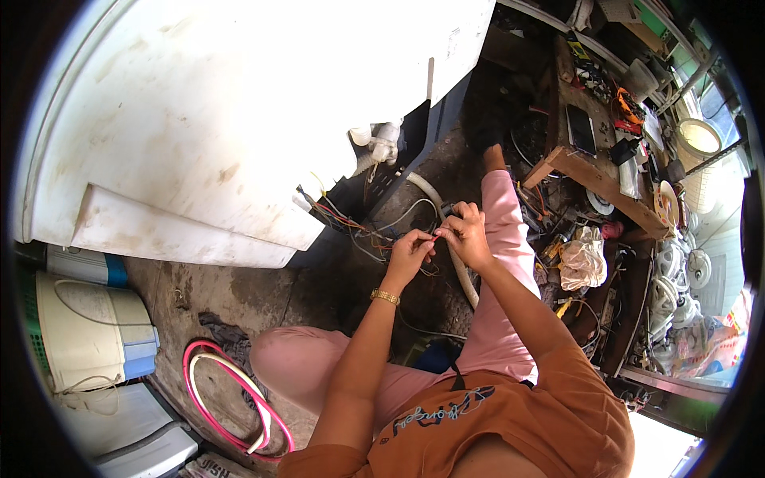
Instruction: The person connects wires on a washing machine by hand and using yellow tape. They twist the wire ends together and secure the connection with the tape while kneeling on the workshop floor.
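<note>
My left hand (409, 256) and my right hand (464, 235) meet in front of my body, both closed in a pinch on a thin red wire (436, 237). A bundle of coloured wires (336, 213) runs from the lower opening of a large white appliance (203, 127), beside a white pump fitting (385, 144). A pale corrugated hose (425, 186) curves down behind my hands.
My pink-clad legs (510, 311) spread on the floor. At right, a wooden bench (599, 183) holds a phone (580, 130) and tools, near a crumpled cloth (582, 259). Plastic tubs (92, 334) and pink and cream hoses (193, 398) lie at left.
</note>
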Demonstrator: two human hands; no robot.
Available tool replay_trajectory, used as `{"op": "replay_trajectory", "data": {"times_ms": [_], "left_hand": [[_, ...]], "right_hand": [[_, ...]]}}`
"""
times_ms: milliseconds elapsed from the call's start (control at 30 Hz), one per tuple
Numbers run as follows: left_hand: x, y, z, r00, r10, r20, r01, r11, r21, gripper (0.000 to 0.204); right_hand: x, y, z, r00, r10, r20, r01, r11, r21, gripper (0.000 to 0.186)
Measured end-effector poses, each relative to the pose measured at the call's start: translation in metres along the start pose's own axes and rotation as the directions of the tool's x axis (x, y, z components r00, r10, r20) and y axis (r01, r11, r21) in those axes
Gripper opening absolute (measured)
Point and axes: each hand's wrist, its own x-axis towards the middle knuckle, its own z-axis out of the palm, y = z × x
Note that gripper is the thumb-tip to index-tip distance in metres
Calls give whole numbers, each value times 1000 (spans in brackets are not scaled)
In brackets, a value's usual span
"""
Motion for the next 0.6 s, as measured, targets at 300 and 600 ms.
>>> {"op": "replay_trajectory", "data": {"times_ms": [300, 600], "left_hand": [[1, 7, 16, 950, 23, -310, 49, 974, 223, 5], [0, 7, 24, 926, 261, -274, -117, 886, 450, 6]], "right_hand": [[-34, 23, 22, 930, 356, 93, -344, 753, 561, 26], [-38, 9, 26, 857, 485, 174, -509, 745, 431, 37]]}}
